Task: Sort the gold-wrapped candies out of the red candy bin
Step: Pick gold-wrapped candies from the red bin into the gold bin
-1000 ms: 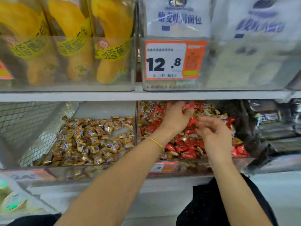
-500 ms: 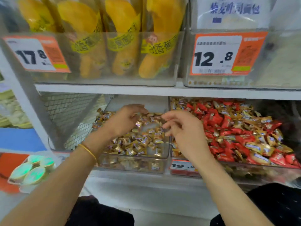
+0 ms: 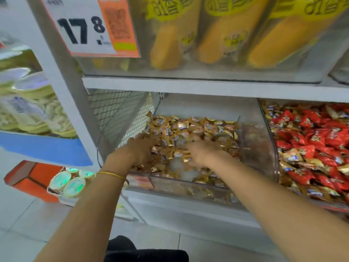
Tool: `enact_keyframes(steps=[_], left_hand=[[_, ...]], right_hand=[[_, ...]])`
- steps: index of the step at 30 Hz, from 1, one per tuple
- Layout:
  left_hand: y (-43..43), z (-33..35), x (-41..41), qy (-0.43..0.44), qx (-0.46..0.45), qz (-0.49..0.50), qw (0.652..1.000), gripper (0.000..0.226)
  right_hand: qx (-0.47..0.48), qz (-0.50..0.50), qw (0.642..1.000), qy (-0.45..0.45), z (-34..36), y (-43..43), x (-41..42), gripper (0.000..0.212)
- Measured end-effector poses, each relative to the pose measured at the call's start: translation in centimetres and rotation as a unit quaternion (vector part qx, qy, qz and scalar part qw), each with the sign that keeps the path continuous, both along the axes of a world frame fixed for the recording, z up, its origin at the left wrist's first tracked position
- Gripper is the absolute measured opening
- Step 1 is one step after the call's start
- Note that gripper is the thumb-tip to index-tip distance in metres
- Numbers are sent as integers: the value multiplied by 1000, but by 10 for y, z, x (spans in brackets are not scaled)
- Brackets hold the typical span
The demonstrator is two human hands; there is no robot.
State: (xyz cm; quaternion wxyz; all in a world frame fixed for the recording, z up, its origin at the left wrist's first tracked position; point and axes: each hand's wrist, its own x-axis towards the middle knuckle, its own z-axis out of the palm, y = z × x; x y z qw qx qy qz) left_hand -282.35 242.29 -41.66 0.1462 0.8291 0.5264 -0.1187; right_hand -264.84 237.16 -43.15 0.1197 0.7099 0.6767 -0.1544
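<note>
1. My left grip and right grip are both down among the gold candies in the gold bin. Blur hides my fingers, so I cannot tell whether either grip is apart or clamped on a candy.
2. I judge this the drop-off step: sorted gold ones go here.
3. Just to the right, the red bin holds many gold strays mixed among the red candies. The sort looks far from done.
4. Next I need both grips emptied, a reach right across the divider, and a pinch on gold wrappers only.
</note>
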Motion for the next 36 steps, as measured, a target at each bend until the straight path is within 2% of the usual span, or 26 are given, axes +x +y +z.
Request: enact_keyframes(steps=[2, 5, 7, 10, 14, 17, 20, 22, 24, 27, 31, 34, 36], left_hand=[[4, -4, -5, -48, 14, 27, 998, 61], [4, -4, -4, -53, 43, 2, 998, 49], [-1, 4, 2, -66, 74, -3, 995, 43], [-22, 27, 25, -154, 107, -27, 982, 43], [-76, 63, 91, -308, 189, -114, 925, 35], [-114, 69, 140, -357, 244, -172, 885, 27], [-135, 62, 177, -322, 293, -230, 870, 24], [-140, 63, 196, -297, 305, -238, 873, 23], [-142, 69, 214, -271, 300, -242, 882, 26], [-141, 71, 234, -217, 291, -233, 902, 21], [-142, 68, 255, -132, 260, -240, 926, 22], [-143, 66, 269, -79, 158, -225, 958, 45], [-142, 65, 273, -54, 127, -197, 971, 56]], right_hand=[[18, -47, 998, 26, 3, -3, 8, 62], [91, -59, 989, 102, 18, -17, 13, 47], [137, -41, 979, 147, 36, -35, 15, 47], [197, 23, 959, 202, 67, -80, 22, 48], [316, 44, 925, 208, 89, -149, 61, 42], [397, -32, 902, 164, 79, -182, 124, 41], [412, -131, 894, 118, 69, -188, 182, 45], [402, -98, 907, 81, 65, -169, 205, 47], [327, -21, 944, 36, 62, -145, 214, 48], [207, -20, 978, -22, 53, -128, 225, 49], [290, -58, 954, -44, 52, -140, 257, 44], [312, -153, 937, -32, 56, -151, 290, 37], [304, -219, 927, -15, 56, -159, 304, 41]])
